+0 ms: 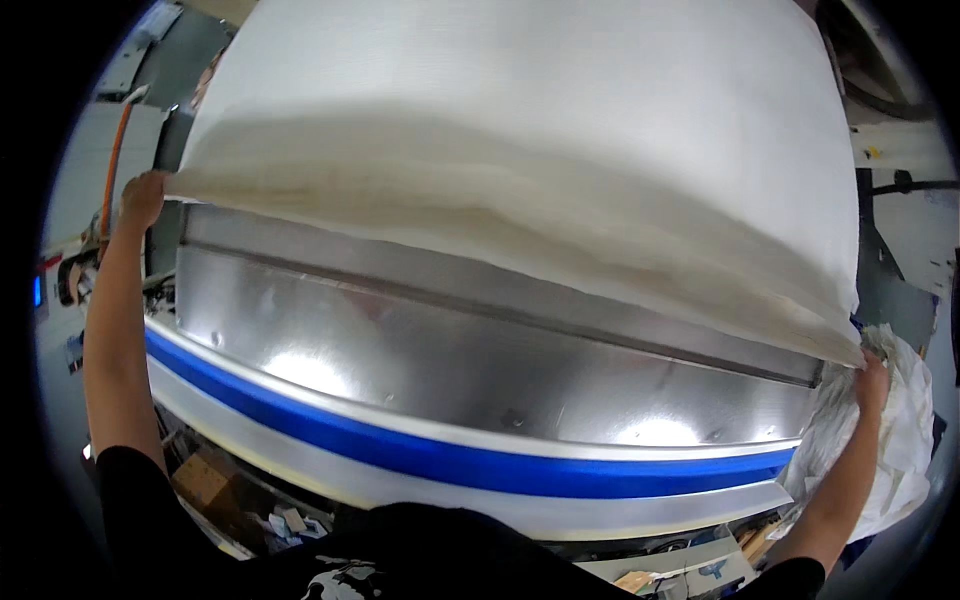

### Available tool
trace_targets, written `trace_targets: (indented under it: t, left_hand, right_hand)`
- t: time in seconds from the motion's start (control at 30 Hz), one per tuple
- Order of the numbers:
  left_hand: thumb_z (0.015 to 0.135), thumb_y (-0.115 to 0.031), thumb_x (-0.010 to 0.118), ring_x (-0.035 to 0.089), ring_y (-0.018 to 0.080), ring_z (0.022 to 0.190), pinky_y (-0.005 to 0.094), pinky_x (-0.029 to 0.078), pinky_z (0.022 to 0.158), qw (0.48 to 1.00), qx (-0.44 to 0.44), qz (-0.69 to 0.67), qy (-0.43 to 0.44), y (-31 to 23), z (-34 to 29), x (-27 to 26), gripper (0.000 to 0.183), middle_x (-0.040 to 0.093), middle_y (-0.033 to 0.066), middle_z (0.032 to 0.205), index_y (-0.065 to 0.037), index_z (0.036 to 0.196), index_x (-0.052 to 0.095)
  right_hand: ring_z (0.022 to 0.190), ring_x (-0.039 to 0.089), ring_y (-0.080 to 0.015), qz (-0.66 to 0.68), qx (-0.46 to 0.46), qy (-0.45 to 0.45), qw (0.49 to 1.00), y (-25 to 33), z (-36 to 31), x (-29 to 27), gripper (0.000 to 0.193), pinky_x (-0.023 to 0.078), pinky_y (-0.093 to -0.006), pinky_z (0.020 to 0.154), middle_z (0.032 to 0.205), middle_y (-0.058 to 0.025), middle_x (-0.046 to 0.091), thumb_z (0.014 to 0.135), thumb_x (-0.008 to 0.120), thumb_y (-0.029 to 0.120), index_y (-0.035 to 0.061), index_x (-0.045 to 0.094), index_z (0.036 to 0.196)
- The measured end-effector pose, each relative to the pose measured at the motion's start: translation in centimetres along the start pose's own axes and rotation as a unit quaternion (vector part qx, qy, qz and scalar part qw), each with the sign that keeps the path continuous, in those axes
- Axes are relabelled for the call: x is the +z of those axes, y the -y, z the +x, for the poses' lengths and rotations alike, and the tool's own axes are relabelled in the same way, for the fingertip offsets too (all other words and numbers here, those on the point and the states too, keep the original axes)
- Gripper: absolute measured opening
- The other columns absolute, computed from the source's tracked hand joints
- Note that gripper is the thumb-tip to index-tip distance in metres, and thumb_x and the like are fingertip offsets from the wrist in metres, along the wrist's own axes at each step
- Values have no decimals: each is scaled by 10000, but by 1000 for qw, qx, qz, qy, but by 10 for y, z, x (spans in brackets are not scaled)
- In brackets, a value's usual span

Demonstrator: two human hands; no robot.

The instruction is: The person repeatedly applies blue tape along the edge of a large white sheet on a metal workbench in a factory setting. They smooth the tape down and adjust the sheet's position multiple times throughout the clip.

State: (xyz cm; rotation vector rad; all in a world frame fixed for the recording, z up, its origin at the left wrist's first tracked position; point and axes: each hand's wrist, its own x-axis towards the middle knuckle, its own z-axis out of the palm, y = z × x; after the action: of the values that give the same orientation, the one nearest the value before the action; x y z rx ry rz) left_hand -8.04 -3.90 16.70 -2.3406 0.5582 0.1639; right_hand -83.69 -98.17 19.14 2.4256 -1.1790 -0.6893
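Observation:
A wide sheet of white cloth (540, 90) spreads away from me over a flat surface. Its near edge hangs between my two hands, shaded and brownish along the fold. My left hand (144, 200) is closed on the left corner. Lower down on the right, my right hand (873, 385) grips the other corner, so the edge slants down to the right. Below the cloth lies a shiny metal plate (420, 360) with a raised seam across it. A bright blue strip (450, 462) runs along the near side, between pale bands.
Crumpled whitish sheeting (900, 450) hangs beside my right forearm. An orange hose (118, 165) stands at the far left. Under the near edge are a brown cardboard box (205, 485) and assorted small items. A black cable (915, 186) crosses at the right.

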Motion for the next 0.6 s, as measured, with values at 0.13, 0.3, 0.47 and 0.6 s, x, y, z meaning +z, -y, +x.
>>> trace_targets:
  t: [0.13, 0.3, 0.47, 0.6]
  left_hand:
    - [882, -144, 444, 585, 351, 996, 446, 474, 842, 998, 58, 9, -14, 8, -27, -25, 261, 623, 151, 1073, -105, 1065, 626]
    - [843, -106, 488, 598, 334, 996, 440, 484, 835, 989, 109, 38, 95, 16, -119, -15, 246, 636, 140, 1056, -101, 1045, 630]
    - [751, -98, 608, 633, 270, 988, 408, 489, 844, 932, 154, 189, 267, -3, -223, 65, 142, 681, 85, 966, -103, 864, 694]
    - [754, -105, 618, 644, 255, 974, 434, 487, 800, 898, 221, 200, 323, -45, -256, 81, 154, 689, 66, 990, -116, 883, 701]
  right_hand:
    - [986, 586, -378, 45, -63, 6, 997, -86, -43, 3, 362, 454, -449, 842, 1044, -181, 637, 808, 571, 89, 79, 574, 1169]
    - [958, 596, -371, 24, -79, 65, 994, -99, -123, 35, 317, 464, -452, 824, 1013, -188, 641, 808, 565, 131, 69, 594, 1118]
    - [903, 626, -330, -90, -143, 189, 967, -33, -183, 66, 328, 484, -434, 815, 944, -163, 663, 757, 549, 92, 116, 653, 1067]
    - [883, 632, -329, -137, -169, 264, 940, -11, -232, 84, 287, 490, -426, 807, 910, -159, 667, 749, 552, 115, 125, 679, 1006]
